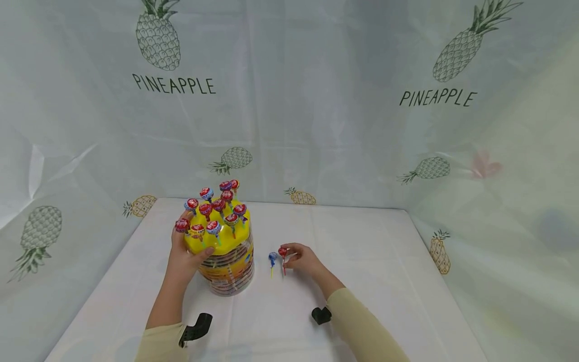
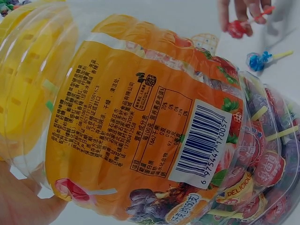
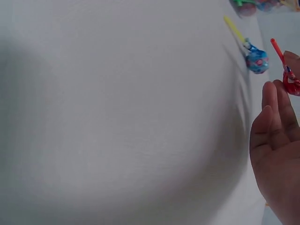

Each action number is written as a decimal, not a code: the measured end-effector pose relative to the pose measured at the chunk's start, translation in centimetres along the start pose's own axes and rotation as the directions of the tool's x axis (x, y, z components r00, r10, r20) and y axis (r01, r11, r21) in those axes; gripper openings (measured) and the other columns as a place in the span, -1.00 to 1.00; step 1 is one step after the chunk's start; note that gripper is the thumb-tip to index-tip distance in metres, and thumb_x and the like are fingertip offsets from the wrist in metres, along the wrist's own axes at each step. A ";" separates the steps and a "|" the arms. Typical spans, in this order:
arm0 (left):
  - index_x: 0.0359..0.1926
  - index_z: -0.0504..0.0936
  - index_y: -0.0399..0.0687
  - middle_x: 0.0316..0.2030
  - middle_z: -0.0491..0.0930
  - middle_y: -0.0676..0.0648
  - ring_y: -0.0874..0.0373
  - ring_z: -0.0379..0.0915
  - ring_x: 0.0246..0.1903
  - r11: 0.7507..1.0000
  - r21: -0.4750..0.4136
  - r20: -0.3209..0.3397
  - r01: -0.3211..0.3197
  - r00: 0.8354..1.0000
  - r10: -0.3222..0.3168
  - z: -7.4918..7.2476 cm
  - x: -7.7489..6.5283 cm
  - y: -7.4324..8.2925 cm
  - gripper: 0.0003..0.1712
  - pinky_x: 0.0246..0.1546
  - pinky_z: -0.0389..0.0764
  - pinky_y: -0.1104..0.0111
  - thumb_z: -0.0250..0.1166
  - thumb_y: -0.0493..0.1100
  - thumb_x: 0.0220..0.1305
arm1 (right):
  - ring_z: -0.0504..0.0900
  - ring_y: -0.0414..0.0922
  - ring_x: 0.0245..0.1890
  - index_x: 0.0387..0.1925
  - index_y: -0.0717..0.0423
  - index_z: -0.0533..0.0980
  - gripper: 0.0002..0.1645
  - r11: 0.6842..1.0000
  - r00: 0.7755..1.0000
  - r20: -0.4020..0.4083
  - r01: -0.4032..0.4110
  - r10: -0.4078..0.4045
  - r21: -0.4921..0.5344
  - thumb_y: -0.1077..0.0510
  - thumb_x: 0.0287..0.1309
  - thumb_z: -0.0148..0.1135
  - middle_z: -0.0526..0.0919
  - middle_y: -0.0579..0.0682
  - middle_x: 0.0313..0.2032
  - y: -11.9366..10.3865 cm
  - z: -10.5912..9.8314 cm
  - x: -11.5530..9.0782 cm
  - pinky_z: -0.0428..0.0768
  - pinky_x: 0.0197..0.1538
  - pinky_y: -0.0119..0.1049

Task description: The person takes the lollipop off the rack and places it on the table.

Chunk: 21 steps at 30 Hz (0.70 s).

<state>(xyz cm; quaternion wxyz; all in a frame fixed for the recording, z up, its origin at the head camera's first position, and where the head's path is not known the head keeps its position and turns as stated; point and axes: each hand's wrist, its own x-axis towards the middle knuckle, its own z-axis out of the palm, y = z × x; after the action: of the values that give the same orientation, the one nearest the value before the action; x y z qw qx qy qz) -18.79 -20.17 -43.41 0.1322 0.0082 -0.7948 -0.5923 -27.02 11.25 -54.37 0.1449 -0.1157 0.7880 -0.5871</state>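
Pineapple-print cloth backs a white worktop [image 1: 362,261]. Near its middle, the right hand [image 1: 304,260] pinches a red lollipop [image 1: 282,252] beside a blue lollipop [image 1: 273,258] lying loose. The left hand [image 1: 183,256] grips the lollipop jar [image 1: 226,261], apparently to steady it, under its yellow lid [image 1: 217,239] studded with upright lollipops.

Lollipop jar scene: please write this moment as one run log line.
left hand: holds lollipop jar | right hand: fingers pinch red lollipop | blue lollipop: lying on table
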 end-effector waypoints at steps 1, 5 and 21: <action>0.54 -0.15 0.30 0.46 -0.14 -0.15 -0.18 -0.01 0.39 1.000 -0.003 0.000 -0.003 1.000 0.003 0.0 0.0 0.0 0.07 0.30 0.20 -0.12 0.38 -0.14 0.24 | 0.54 -0.14 -0.40 0.15 0.17 0.54 -0.36 1.000 1.000 0.000 -0.003 0.003 -0.010 0.43 -0.05 0.43 0.64 0.09 -0.13 0.2 0.1 0.0 0.56 -0.38 -0.34; 0.54 -0.16 0.31 0.47 -0.16 -0.16 -0.20 -0.05 0.40 1.000 -0.010 0.002 0.014 1.000 -0.014 0.0 0.1 0.0 0.10 0.31 0.17 -0.13 0.39 -0.14 0.22 | 0.46 -0.18 -0.43 0.14 0.12 0.56 -0.36 0.998 1.000 -0.016 -0.026 0.025 -0.049 0.38 -0.06 0.48 0.64 0.02 -0.15 1.2 0.3 0.3 0.48 -0.43 -0.39; 0.54 -0.15 0.32 0.47 -0.14 -0.15 -0.19 -0.02 0.40 1.000 -0.014 -0.009 0.025 1.000 -0.025 0.1 0.2 0.0 0.10 0.31 0.20 -0.11 0.39 -0.17 0.21 | 0.42 -0.18 -0.48 0.11 0.15 0.58 -0.40 0.993 1.000 0.002 -0.025 0.026 -0.113 0.35 -0.05 0.49 0.67 0.01 -0.23 1.7 0.4 0.6 0.42 -0.43 -0.39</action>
<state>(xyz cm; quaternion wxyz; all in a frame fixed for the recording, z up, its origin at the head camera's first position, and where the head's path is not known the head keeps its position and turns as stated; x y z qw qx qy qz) -19.04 -20.14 -43.42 0.1284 0.0199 -0.7899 -0.5993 -27.49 11.17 -56.12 0.1472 -0.1146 0.8210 -0.5396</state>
